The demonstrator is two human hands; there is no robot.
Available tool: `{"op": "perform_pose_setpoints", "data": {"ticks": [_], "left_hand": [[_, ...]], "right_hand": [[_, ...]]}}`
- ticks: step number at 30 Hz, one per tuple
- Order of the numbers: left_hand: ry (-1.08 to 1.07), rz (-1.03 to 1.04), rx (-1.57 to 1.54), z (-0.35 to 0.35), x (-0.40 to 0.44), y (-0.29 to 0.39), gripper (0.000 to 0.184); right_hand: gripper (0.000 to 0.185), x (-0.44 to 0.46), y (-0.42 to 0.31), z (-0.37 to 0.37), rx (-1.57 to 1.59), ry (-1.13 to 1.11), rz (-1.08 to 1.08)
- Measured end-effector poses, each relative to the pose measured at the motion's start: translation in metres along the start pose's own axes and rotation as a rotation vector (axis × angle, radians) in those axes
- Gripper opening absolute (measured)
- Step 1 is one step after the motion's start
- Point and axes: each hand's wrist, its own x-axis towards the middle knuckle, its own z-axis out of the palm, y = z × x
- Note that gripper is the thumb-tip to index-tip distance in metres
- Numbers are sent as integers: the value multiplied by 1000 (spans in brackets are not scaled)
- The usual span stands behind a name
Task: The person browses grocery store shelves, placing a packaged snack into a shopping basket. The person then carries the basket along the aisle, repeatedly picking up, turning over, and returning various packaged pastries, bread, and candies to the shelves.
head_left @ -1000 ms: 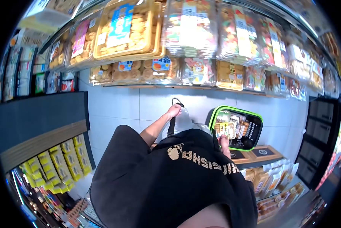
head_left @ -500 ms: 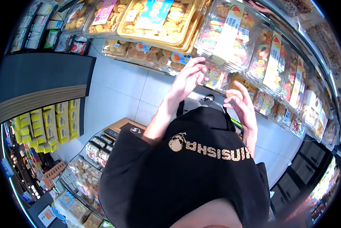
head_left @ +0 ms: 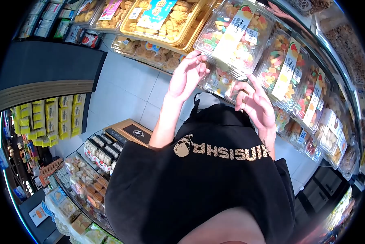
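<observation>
A clear plastic box of colourful gummy candy (head_left: 253, 46) with a white-and-yellow fruit label lies on the front of the shelf. My left hand (head_left: 183, 77) is at its near left corner, fingers loosely bent and apart, fingertips at or against the edge. By the near right corner is my right hand (head_left: 257, 103), with its fingers spread and curved and one fingertip close to the box's rim. Whether either hand presses on the plastic I cannot tell. Below the box, a lower row holds another clear pack of candy (head_left: 220, 81), partly hidden.
Gold trays of cookies (head_left: 178, 20) stand to the left, and more candy boxes (head_left: 286, 67) to the right. Packed cakes (head_left: 152, 55) fill the lower shelf. Behind on the left are yellow packets (head_left: 64, 114) and a display of boxed snacks (head_left: 85, 179). Tiled floor (head_left: 123, 87) lies between.
My right hand has moved up and left to the candy box's near edge. My left hand has shifted left, staying by the corner. The whole view has turned slightly.
</observation>
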Motion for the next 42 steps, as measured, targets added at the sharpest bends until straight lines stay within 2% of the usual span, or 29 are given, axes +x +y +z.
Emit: {"op": "perform_pose_setpoints", "data": {"ticks": [4, 12, 15, 17, 20, 21, 25, 28, 29, 33, 36, 37, 41, 42], "left_hand": [[16, 12, 47, 2, 5, 2, 32], [77, 17, 126, 12, -5, 1, 19], [253, 89, 224, 15, -14, -1, 20], [223, 31, 139, 19, -17, 3, 22], [194, -47, 124, 7, -24, 8, 31], [190, -63, 150, 2, -25, 9, 33], [79, -169, 300, 14, -36, 22, 48], [-143, -240, 607, -1, -42, 22, 64], [-127, -325, 644, 9, -46, 26, 75], [-259, -405, 609, 4, -51, 24, 78], [-188, -485, 464, 1, -56, 18, 84], [-213, -472, 482, -12, -56, 15, 87], [-253, -361, 313, 3, -47, -1, 89], [-260, -305, 299, 11, -44, -1, 83]], "right_hand": [[59, 1, -6, -1, 69, -4, 1], [58, -19, -4, 14, -36, 36, -13], [56, -29, -8, 29, -251, 56, 63], [49, -32, -2, 30, -262, 60, 112], [43, -28, 11, 17, -465, 244, 268], [39, -27, 14, 16, -629, 267, 234], [40, -22, 24, 21, -393, 424, 7], [43, -19, 24, 14, -198, 424, 24], [50, -18, 19, 15, -261, 429, 99], [60, -20, 5, 30, -249, 450, 153], [66, -30, 9, 25, -282, 502, 7], [73, -33, -2, 28, -266, 413, 7], [76, -62, -14, -1, -333, 313, 41], [77, -66, -21, -4, -429, 269, 47]]}}
